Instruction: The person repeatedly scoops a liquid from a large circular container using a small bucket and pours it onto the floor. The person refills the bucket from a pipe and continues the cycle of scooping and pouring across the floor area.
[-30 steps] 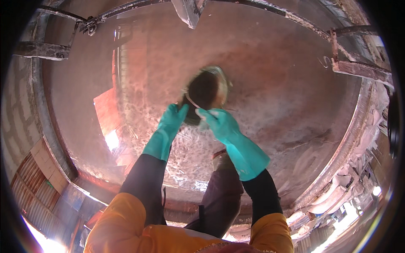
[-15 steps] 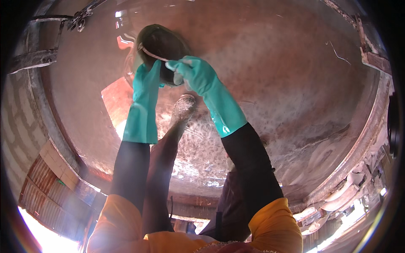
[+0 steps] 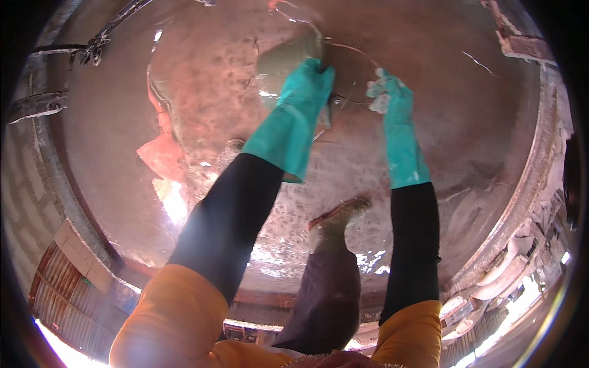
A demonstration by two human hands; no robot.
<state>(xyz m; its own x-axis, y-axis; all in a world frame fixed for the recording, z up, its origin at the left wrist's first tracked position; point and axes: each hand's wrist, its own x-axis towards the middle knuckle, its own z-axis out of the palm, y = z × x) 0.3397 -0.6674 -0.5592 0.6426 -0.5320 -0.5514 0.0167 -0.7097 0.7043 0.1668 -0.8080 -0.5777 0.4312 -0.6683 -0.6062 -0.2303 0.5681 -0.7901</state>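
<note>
A greenish-grey bucket (image 3: 279, 69) lies tipped over in the shallow murky water ahead of me, partly hidden behind my hand. My left hand (image 3: 304, 92), in a long teal rubber glove, closes on the bucket at its rim. A thin curved handle (image 3: 353, 48) runs from the bucket to the right. Its end meets my right hand (image 3: 392, 95), gloved the same way, with fingers curled around it. Whitish wet residue coats the right fingertips. Motion and water blur the bucket's mouth.
Brownish water (image 3: 442, 122) covers the floor of a wide, low-walled basin. My boot (image 3: 343, 214) stands near the middle, with a muddy boot (image 3: 233, 153) farther left. Dark bars (image 3: 92, 49) jut in at upper left. Pale bags or cloths (image 3: 509, 270) line the right rim.
Both hands and the bucket have moved right. The bucket has turned from showing its dark mouth to lying tipped, and my hands are wider apart. My right boot has come into sight.
</note>
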